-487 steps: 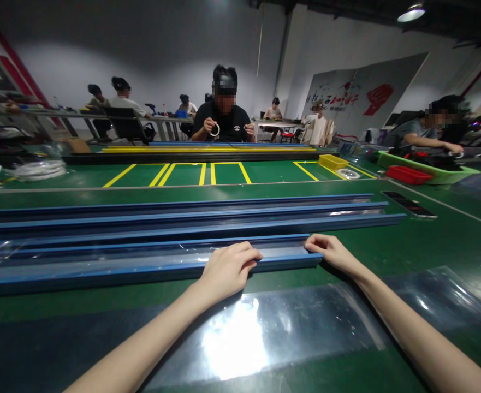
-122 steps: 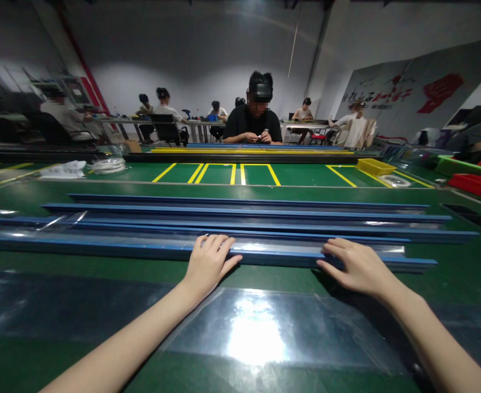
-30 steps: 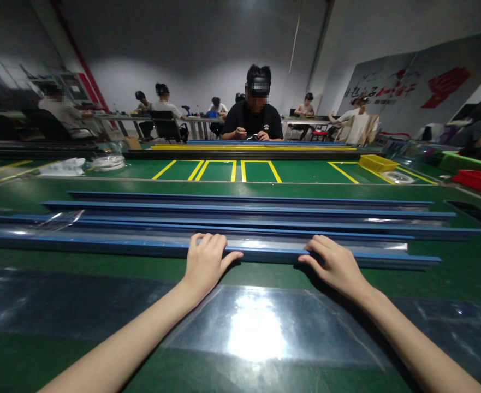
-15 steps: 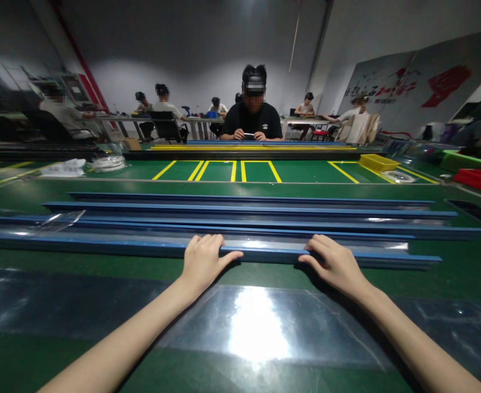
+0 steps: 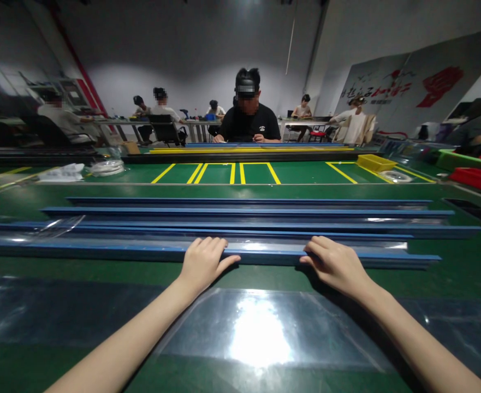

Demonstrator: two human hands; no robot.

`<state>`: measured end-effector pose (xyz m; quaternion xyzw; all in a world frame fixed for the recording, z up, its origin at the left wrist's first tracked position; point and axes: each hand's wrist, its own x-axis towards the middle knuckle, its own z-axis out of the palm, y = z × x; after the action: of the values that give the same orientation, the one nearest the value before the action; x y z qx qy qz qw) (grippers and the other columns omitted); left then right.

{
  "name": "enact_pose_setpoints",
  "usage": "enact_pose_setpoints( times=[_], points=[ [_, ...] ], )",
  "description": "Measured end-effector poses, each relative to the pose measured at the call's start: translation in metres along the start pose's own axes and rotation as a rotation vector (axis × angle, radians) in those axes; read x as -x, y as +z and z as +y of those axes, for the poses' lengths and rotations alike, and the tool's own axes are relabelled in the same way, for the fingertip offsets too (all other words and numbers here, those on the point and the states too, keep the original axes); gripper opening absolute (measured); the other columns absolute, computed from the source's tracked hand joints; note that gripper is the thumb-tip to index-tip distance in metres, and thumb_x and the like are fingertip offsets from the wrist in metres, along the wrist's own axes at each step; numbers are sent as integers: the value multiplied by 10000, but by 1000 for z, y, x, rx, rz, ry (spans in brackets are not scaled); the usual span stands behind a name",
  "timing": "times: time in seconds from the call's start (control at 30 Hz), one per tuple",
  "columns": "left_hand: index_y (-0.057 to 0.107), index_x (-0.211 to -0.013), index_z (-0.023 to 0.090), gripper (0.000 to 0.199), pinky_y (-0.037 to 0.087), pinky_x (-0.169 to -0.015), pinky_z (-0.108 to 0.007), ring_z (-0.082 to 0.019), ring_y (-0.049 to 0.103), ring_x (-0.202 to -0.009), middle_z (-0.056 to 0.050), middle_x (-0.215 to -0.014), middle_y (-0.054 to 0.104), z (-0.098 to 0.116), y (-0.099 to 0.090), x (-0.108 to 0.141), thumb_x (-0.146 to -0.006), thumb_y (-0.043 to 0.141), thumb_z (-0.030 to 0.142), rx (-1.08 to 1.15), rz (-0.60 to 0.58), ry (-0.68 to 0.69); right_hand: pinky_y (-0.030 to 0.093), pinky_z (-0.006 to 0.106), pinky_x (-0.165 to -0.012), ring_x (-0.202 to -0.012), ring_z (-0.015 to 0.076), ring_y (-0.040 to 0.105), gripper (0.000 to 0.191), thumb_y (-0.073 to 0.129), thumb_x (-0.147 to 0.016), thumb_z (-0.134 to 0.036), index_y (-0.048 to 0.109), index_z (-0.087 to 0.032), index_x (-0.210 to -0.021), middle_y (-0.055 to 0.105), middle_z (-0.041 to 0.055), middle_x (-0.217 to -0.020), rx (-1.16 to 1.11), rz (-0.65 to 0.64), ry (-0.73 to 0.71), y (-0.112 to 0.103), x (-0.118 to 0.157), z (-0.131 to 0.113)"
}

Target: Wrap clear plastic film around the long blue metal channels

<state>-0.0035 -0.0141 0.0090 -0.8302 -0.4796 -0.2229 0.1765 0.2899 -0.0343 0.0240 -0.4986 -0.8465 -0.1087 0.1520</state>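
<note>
Both hands rest on the nearest long blue profile (image 5: 271, 257), which lies crosswise on the green table. My left hand (image 5: 204, 262) has its fingers over the top edge and its thumb along the near side, gripping it left of centre. To the right, my right hand (image 5: 333, 262) is curled round the same profile, fingers over it and thumb in front. Several more blue profiles (image 5: 240, 212) lie parallel behind, with clear film between some of them. A wide clear plastic sheet (image 5: 322, 327) lies flat under my forearms and reflects a bright light.
Beyond are yellow tape lines (image 5: 242, 173), a yellow tray (image 5: 376, 162), a red tray (image 5: 475, 179) and a coiled white bundle (image 5: 107, 166). A person in black (image 5: 250, 123) sits opposite, behind yellow and black strips. A dark flat object (image 5: 473, 213) lies at right.
My hands keep their hold on the profile with hardly any movement. The person opposite has moved their hands apart and lowered one. The view has shifted slightly.
</note>
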Motion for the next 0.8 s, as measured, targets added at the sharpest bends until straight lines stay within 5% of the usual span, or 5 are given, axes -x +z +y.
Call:
enact_pose_setpoints(
  times=[0.2,0.53,0.8],
  points=[
    [556,-901,144,310,333,-652,-283,-171,551,-718,-44,-781,630,-1,5,1,-846,431,423,11,112,135,310,241,-535,-675,148,514,209,394,-851,-314,498,-194,-716,552,33,-734,93,-49,29,-5,1,5],
    [549,-936,162,233,328,-714,-309,-184,552,-800,-46,-856,639,-2,9,1,-856,443,353,17,124,111,282,232,-467,-674,146,541,180,411,-823,-328,501,-217,-714,570,14,-757,173,-86,145,-16,16,40],
    [533,-775,166,205,321,-691,-302,-176,528,-732,-24,-739,611,-1,10,0,-854,450,336,-5,107,114,386,274,-631,-769,186,543,244,382,-840,-399,517,-202,-793,577,59,-829,195,-109,117,-11,17,45]
  ],
)
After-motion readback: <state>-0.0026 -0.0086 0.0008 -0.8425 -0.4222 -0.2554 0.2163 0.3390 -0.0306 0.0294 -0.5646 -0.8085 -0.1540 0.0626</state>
